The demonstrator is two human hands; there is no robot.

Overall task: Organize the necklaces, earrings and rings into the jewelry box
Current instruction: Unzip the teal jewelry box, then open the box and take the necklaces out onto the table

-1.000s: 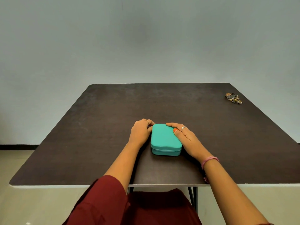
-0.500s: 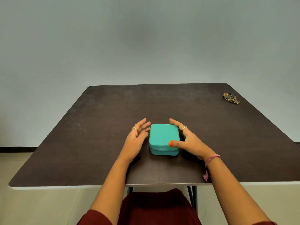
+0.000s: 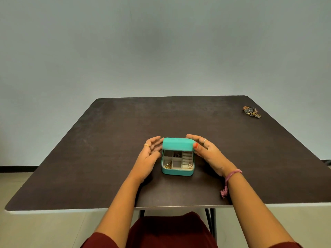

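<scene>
A small teal jewelry box [image 3: 177, 171] stands on the dark table, near the front middle. Its lid [image 3: 177, 144] is lifted, and the cream compartments inside show. A ring [image 3: 189, 165] sits in the front right slot, gold pieces [image 3: 168, 165] lie in the front left compartment, and a dark item [image 3: 177, 154] rests in a back one. My right hand [image 3: 206, 152] grips the lid's right end with thumb and fingers. My left hand [image 3: 151, 151] is at the lid's left end, fingers spread; whether it touches the lid is unclear.
A small heap of jewelry [image 3: 251, 111] lies near the table's far right edge. The dark brown table [image 3: 107, 149] has a pale front edge. A plain grey wall stands behind it, and beige floor shows at both sides.
The box was shut one second ago with both hands on it. The hands spread at its sides, and now the lid is raised, showing the compartments.
</scene>
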